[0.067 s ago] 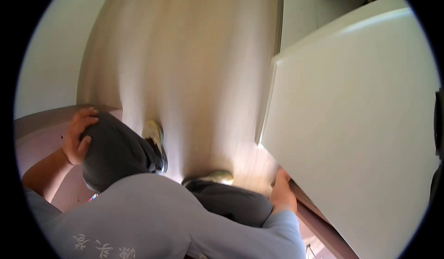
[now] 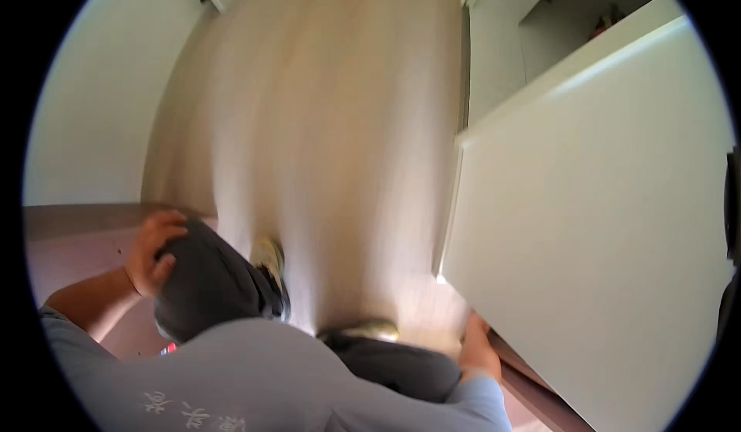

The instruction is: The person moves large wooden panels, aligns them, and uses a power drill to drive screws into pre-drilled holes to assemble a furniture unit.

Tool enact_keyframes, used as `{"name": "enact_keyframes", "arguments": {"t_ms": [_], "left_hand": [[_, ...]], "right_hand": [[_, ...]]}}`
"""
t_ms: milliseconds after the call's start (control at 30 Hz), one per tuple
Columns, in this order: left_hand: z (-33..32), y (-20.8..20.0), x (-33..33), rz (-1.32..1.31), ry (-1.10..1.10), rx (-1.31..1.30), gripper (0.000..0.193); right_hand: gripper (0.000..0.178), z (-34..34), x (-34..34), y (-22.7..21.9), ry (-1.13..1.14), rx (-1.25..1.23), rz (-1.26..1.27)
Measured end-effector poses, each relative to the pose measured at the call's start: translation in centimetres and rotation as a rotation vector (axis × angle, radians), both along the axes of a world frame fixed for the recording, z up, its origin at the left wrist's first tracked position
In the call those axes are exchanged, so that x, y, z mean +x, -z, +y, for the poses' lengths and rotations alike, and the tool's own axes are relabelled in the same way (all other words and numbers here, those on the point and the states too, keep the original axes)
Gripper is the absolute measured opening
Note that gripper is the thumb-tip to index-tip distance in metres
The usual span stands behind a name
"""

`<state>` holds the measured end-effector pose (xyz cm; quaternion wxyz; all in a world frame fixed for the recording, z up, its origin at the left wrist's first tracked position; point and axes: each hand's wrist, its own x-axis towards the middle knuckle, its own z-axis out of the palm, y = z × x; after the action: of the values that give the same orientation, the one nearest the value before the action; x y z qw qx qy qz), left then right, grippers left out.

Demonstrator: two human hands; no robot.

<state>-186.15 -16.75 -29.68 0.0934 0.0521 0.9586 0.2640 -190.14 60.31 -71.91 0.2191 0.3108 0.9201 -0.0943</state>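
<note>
My left hand [image 2: 156, 251] lies over the knee of my dark grey trousers [image 2: 212, 281], its fingers stretched out and slightly apart. It holds nothing. At the lower right, my right arm reaches down beside my other leg. My right hand [image 2: 476, 330] is by the near corner of a large white panel [image 2: 587, 200], next to a brown edge [image 2: 513, 359]. Its fingers are hidden there, so I cannot make out whether they grip anything.
Pale wood flooring [image 2: 309, 123] runs ahead between white surfaces on both sides. My light-coloured shoes, left [image 2: 270, 258] and right [image 2: 374, 329], stand on it. A dark opening [image 2: 587, 15] with small blurred items shows at the upper right. Pinkish boarding [image 2: 77, 247] borders my left side.
My view has tilted up a little, so the floor, panel and my body sit lower in the picture. My left hand stays on the knee and my right hand by the panel.
</note>
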Motion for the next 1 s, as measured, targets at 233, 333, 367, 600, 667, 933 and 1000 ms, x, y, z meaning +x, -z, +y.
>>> {"name": "enact_keyframes", "arguments": {"t_ms": [233,333,367,600,667,933,1000], "left_hand": [[2.4,-0.9,-2.7,0.009,0.15,0.105,0.045],[5.7,-2.8,-3.9,-0.117,0.268,0.176,0.037],[6.1,-3.3,-3.2,-0.16,0.277,0.166,0.035],[7.4,-5.3,4.4,-0.485,0.167,-0.222,0.041],[10.4,-9.2,6.0,-0.561,0.103,-0.513,0.045],[29.2,-15.6,12.9,-0.956,0.73,0.259,0.051],[33.2,-20.7,12.8,-0.85,0.762,0.53,0.038]], "right_hand": [[0.023,-0.2,0.9,0.6,0.026,-0.282,-0.108],[0.02,-1.9,4.4,-3.5,0.066,-0.542,-0.101],[0.018,-3.5,5.2,-6.3,0.073,-0.615,-0.106],[0.018,-10.2,17.0,-31.3,0.283,-0.85,0.086],[0.02,-12.1,22.2,-39.5,0.52,-0.911,0.135],[0.024,-15.4,45.7,-55.2,0.611,-1.193,0.04],[0.026,-15.5,53.4,-54.7,0.807,-1.241,0.263]]}}
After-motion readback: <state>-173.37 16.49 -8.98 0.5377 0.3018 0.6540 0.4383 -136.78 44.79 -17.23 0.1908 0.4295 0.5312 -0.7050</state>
